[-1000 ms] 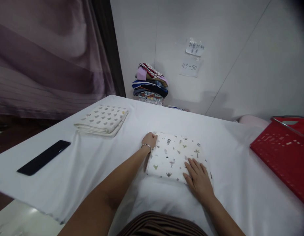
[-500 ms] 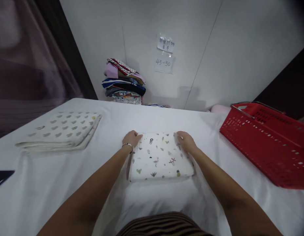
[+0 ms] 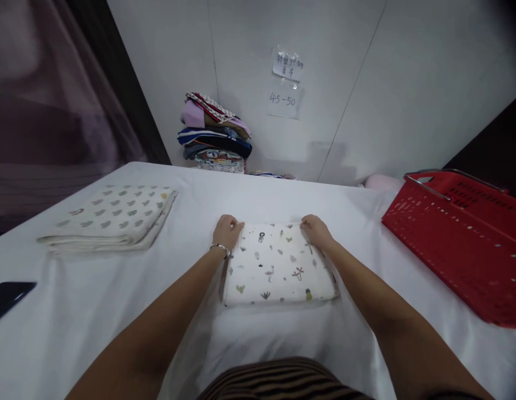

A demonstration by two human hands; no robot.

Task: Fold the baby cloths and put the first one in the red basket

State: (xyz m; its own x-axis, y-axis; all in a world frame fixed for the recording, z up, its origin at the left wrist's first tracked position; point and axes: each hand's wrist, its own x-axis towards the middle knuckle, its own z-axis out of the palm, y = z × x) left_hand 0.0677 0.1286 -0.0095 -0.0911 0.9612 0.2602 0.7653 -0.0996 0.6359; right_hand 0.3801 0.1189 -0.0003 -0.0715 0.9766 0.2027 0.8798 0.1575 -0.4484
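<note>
Pinching one flamingo-print cloth by two far corners, seemingly: fingers of left hand, right hand.

Dim, greyish light leaves soft shadows on the wall, the top-right corner dark.

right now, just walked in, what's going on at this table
Someone stands over a white-covered table with a folded cloth, printed with a flamingo and plants, lying flat in front of them. Their left grip is at its far left corner and their right grip at its far right one. A second folded cloth lies off to the left, apart from the first, and a red basket is on the right.
</note>
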